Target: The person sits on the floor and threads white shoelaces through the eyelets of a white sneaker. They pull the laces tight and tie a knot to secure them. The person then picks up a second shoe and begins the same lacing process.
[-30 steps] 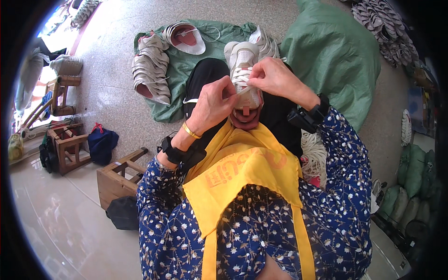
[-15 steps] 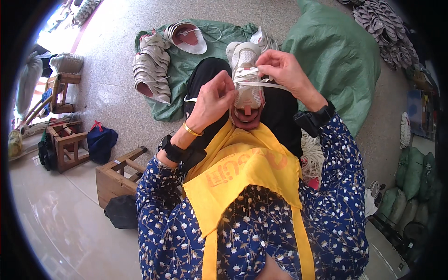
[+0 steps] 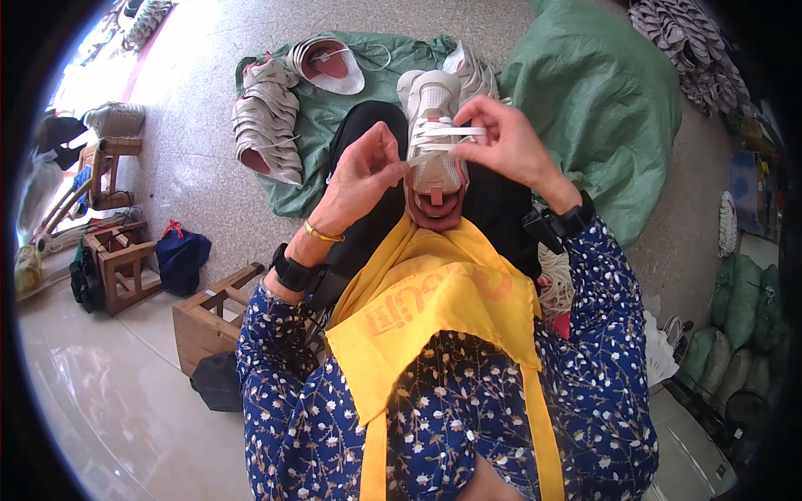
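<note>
A white-and-beige shoe upper (image 3: 434, 177) with a pinkish lining rests between my knees, its toe pointing away from me. A flat white shoelace (image 3: 455, 131) runs through its eyelets. My right hand (image 3: 511, 146) has thumb and fingers closed on the lace at the upper's right edge. At the left edge, my left hand (image 3: 361, 179) pinches a lace strand that slants across the tongue toward the right fingers. Just beyond the toe lie more pale uppers (image 3: 474, 73), partly hidden by this one.
Nested uppers (image 3: 269, 121) and a single upper (image 3: 327, 63) lie on a green sheet (image 3: 322, 117). A big green sack (image 3: 593, 108) stands at right. Bundled laces (image 3: 555, 280) hang by my right thigh. A wooden stool (image 3: 205, 330) is at left.
My right hand has shifted slightly left and down, with lace now stretched to its fingers. My left hand has moved a little left and down, a strand drawn across the tongue.
</note>
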Tool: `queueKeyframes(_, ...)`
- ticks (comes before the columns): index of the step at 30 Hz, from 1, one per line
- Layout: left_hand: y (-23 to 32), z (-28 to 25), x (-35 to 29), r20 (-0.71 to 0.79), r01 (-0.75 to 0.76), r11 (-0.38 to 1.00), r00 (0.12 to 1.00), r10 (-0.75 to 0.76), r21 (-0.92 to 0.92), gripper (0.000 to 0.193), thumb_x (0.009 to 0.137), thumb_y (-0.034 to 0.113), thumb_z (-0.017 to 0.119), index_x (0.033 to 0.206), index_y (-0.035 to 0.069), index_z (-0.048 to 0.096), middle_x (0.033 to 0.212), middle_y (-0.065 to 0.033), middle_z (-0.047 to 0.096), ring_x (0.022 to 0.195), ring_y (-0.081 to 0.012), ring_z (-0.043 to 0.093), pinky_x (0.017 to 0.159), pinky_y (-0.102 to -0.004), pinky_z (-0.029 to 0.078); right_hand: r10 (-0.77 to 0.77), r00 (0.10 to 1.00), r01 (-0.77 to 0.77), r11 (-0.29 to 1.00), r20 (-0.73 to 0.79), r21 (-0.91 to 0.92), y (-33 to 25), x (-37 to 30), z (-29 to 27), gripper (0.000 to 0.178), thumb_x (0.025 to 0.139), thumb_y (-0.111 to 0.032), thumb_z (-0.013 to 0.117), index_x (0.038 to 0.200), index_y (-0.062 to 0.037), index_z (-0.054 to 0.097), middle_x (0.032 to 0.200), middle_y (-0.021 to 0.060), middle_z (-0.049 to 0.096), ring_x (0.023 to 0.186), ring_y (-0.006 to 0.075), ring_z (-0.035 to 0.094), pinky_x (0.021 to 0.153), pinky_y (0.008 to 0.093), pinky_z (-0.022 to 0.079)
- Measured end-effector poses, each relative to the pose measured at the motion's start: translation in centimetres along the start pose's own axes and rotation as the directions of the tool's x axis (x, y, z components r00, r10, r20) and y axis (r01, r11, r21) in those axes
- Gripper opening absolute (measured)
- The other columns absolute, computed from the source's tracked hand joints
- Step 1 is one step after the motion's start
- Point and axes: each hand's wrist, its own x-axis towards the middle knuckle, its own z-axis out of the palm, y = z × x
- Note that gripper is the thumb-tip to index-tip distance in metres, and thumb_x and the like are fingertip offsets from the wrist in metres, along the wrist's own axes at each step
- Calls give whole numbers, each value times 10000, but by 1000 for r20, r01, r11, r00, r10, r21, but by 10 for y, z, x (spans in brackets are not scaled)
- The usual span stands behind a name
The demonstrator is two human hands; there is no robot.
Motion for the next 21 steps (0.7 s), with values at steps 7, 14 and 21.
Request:
queueKeyframes(7,21,-25,-22,-41,72,997,997,-72,7,218,931,2,670,938,101,476,815,57,493,721,-33,477,629,-196,391,42,995,-63,969,-90,-240,0,0,8,353,726,-140,796,1031,-48,645,692,-8,527,604,101,508,576,282,432)
queueKeyframes(14,39,-64,-71,-113,147,989,983,-145,4,231,923,-11,671,913,113,476,802,53,478,701,-32,462,604,-203,347,3,994,-21,987,-110,-161,6,-2,13,339,746,-114,777,1051,-39,647,879,5,644,589,60,529,570,242,464)
queueKeyframes(21,21,-57,-82,-176,201,976,967,-184,84,185,947,22,672,954,99,504,799,54,495,694,-37,487,602,-199,363,-57,991,20,958,-122,-287,4,-5,15,333,757,-195,778,995,-18,627,824,131,687,728,321,695,683,398,546)
